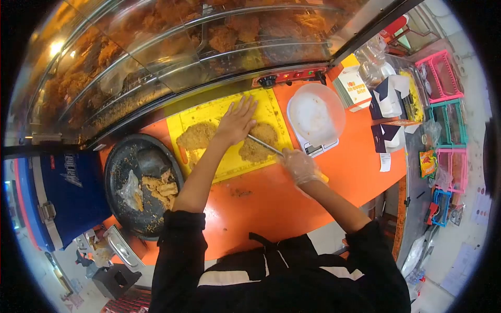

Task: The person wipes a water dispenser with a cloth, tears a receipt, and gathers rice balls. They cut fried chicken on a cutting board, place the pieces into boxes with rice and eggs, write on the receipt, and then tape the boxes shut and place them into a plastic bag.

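Here's the knife (265, 145), over the yellow board (235, 169), blade slanting across the right-hand cutlet (253, 152)! Its long axis runs diagonally, tip up and left towards the left hand (238, 121), handle end down and right. The right hand (301, 167), in clear plastic, is closed round the handle; the bare left lies flat, fingers spread, near the tip, though whether they touch I can't tell. The left forearm crosses the board beside the other cutlet (195, 136). The case (156, 96) walls off the far side; the bowl (315, 112) on its scale (314, 149) crowds the right, the black pan (110, 169) the left, holding a scoop (152, 163) and broken chunks (163, 189).
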Motion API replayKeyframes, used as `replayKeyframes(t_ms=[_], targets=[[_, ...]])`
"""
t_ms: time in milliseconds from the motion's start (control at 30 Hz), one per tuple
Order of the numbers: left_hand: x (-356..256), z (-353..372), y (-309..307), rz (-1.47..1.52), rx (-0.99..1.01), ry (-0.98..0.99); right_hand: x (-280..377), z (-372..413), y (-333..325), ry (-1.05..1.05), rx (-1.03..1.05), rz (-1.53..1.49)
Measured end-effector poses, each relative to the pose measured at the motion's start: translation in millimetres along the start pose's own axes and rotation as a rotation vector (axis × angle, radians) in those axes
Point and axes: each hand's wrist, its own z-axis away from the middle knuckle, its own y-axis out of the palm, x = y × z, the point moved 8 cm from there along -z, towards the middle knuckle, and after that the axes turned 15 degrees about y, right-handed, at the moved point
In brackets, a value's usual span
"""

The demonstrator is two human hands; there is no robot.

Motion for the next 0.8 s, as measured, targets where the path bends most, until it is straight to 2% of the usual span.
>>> replayKeyframes(t_ms=[67,233,300,367,433,533,600,667,733,800], targets=[[-2.9,-3.1,-3.8,0.0,-0.04,0.038,-3.8,12.4,8.9,-0.009,-0.006,-0.03],[-8.0,-1.1,-6.1,-0.02,0.082,0.005,4.8,23.2,-24.4,-0.109,-0.086,-0.096],[-2.2,-0.1,-22.9,0.278,-0.142,-0.058,6.9,26.8,-36.6,-0.141,-0.101,-0.074],[-14.5,5.3,-42.9,0.284,-0.189,-0.064,1.3,43.7,-45.0,-0.017,-0.053,-0.035],[-21.8,12.3,-33.5,0.312,-0.212,-0.079,3.1,54.6,-46.2,0.003,-0.02,-0.036],[-15.8,16.6,-16.9,0.271,-0.243,-0.164,-0.2,48.1,-31.4,0.03,-0.024,-0.025],[-15.3,17.4,-2.8,0.214,-0.175,-0.191,-3.7,40.2,-25.2,0.05,-0.043,-0.013],[-15.8,17.5,2.1,0.199,-0.18,-0.175,-8.2,36.8,-13.8,0.092,0.068,-0.068],[-13.1,11.9,-6.6,0.173,-0.195,-0.163,-7.4,20.2,8.0,0.056,0.027,-0.044],[-18.2,12.7,-15.2,0.009,-0.189,-0.12,-7.2,22.9,22.1,0.019,0.007,-0.028]])
